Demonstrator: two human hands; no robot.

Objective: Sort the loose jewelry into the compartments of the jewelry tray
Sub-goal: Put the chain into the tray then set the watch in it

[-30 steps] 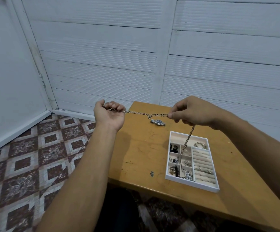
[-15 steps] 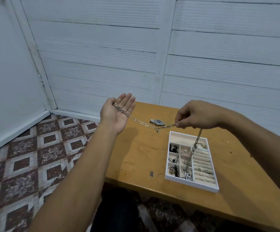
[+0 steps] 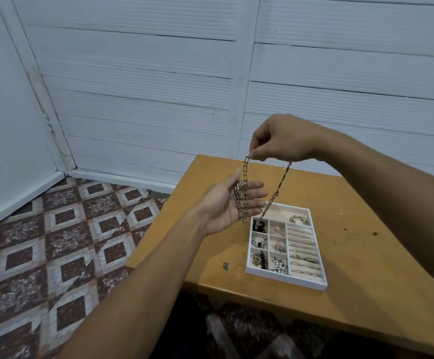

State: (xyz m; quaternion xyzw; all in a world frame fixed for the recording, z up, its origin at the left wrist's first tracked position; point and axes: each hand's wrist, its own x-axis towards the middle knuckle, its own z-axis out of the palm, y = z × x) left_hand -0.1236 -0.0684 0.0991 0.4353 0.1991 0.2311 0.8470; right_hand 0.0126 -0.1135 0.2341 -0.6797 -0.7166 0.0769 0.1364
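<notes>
1. The right hand point(image 3: 283, 138) is raised above the far part of the bench point(image 3: 353, 255), its fingers point(image 3: 258, 152) pinched together on a chunky link chain point(image 3: 244, 177).
2. From that pinch the chain falls in two runs — one drops straight down into the left palm, the other swings down and to the right of it toward the tray.
3. The left hand point(image 3: 230, 206) is held palm up and flat, fingers spread apart and pointing right, with several links of the chain heaped across the palm; it cradles the chain rather than gripping it.
4. The second run ends low over the jewelry tray point(image 3: 285, 277), its tip at the tray's far left corner by the wide top compartment; whether it touches the tray I cannot tell.
5. The tray is white, lying flat on the bench near its front edge.
6. Its wide top compartment holds a coiled silver bangle point(image 3: 300, 220) at the right.
7. Six small square compartments on the left hold dark and silvery pieces, too small to name; the near one of the inner column holds a beaded piece point(image 3: 279, 265).
8. The ridged ring rolls point(image 3: 302, 251) on the right carry a few rings in the nearer slots.
9. A small "#" mark point(image 3: 225, 266) is drawn on the bench just left of the tray.
</notes>
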